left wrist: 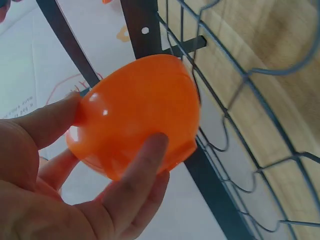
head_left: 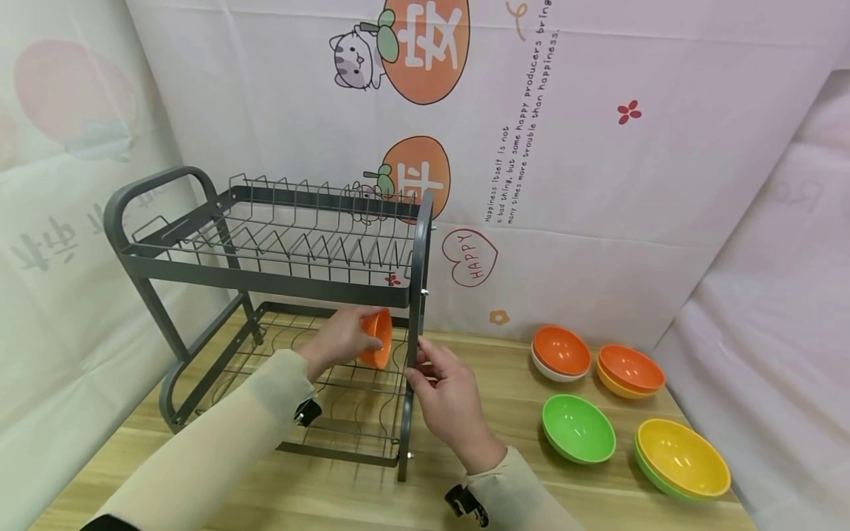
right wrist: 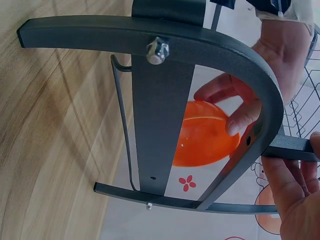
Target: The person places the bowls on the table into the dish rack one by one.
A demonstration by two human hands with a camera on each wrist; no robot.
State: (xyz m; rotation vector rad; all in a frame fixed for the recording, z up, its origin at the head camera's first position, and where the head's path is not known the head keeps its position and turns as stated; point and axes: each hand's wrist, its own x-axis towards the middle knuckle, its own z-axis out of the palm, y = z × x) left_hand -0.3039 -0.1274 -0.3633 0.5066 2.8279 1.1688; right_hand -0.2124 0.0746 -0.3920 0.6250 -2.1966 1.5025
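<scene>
My left hand (head_left: 341, 341) reaches in under the upper tier of a dark grey two-tier dish rack (head_left: 265, 279). It holds an orange bowl (head_left: 378, 341) tipped on its side above the lower wire shelf. In the left wrist view, thumb and fingers grip the orange bowl (left wrist: 145, 110) close to the wires; whether it touches them I cannot tell. At the rack's right end, my right hand (head_left: 451, 394) holds the side frame. The right wrist view shows this hand (right wrist: 297, 200) with thumb and fingers around a frame bar (right wrist: 290, 149), and the bowl (right wrist: 205, 135) behind the end frame.
On the wooden table (head_left: 491, 391) to the right stand an orange bowl on a white one (head_left: 561, 350), an orange bowl on a yellow one (head_left: 631, 369), a green bowl (head_left: 579, 429) and a yellow bowl on a green one (head_left: 684, 457). Printed cloth (head_left: 584, 184) hangs behind.
</scene>
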